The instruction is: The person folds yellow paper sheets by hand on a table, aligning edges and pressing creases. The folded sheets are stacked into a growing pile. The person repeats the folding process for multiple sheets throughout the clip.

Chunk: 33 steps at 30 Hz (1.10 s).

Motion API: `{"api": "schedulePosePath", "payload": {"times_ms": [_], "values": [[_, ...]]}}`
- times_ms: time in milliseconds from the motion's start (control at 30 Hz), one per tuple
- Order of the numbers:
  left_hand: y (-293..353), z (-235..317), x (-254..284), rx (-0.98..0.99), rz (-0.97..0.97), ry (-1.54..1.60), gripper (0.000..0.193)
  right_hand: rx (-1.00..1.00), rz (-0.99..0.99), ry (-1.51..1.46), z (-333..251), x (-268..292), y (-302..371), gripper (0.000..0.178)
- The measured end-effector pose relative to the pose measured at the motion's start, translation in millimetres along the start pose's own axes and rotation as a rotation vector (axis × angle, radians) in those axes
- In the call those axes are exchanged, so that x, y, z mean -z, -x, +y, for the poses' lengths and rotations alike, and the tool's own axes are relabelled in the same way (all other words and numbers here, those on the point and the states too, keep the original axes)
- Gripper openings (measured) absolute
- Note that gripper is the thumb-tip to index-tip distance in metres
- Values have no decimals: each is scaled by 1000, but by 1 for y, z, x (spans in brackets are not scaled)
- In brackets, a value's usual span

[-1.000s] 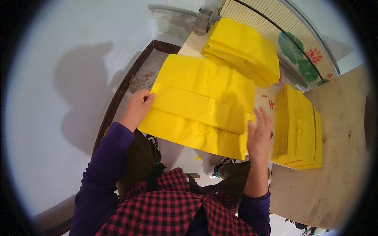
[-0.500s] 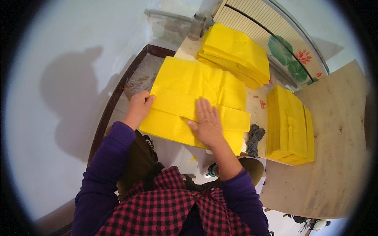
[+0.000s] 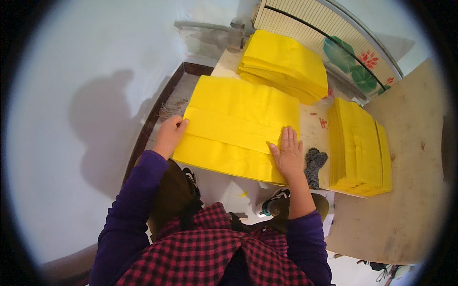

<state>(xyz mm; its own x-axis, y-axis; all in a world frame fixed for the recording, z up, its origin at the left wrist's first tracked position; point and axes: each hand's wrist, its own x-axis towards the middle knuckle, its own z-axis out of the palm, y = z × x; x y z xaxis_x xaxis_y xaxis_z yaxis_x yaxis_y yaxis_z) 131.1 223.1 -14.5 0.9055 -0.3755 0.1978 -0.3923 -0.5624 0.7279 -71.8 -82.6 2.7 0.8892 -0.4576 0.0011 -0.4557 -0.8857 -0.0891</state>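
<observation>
A pile of yellow, felt-like cloth sheets [image 3: 234, 100] lies before me, with a long folded strip [image 3: 224, 127] running across its top. At the pile's left edge my left hand [image 3: 171, 136] is closed, thumb bent against the cloth and fingers curled partly out of sight. My right hand [image 3: 289, 155] rests flat at the right end of the strip, fingers stretched out together and thumb apart. The strip lies fairly smooth between both hands.
Behind the pile stands another yellow stack [image 3: 286, 62], and a third stack [image 3: 358, 148] is to the right. A dark grey crumpled cloth [image 3: 314, 167] lies on the pale wooden table [image 3: 312, 136]. A clear jar [image 3: 236, 35] stands at the back, near the white wall [image 3: 109, 47].
My right hand has slid rightward along the strip to its right end. The strip's raised right end now lies flatter. My left hand stays at the left edge.
</observation>
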Motion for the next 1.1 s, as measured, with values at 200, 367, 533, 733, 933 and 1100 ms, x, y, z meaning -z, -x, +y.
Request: {"api": "schedulePosePath", "payload": {"times_ms": [200,367,533,733,933,1100], "values": [[3,39,20,-267,137,-299,24,-12,13,-1,-1,2,1,79],[32,124,-56,-633,-138,-101,43,11,43,-24,3,-5,0,78],[32,163,-129,-568,-392,-325,58,67,108,25,8,-9,0,78],[17,99,-95,-308,-245,-584,64,49,123,-72,4,-13,3,79],[7,65,-56,-88,-191,-620,66,31,102,-41,-2,-1,4,78],[9,64,-58,-91,-175,-635,67,77,134,115,-42,19,3,80]]}}
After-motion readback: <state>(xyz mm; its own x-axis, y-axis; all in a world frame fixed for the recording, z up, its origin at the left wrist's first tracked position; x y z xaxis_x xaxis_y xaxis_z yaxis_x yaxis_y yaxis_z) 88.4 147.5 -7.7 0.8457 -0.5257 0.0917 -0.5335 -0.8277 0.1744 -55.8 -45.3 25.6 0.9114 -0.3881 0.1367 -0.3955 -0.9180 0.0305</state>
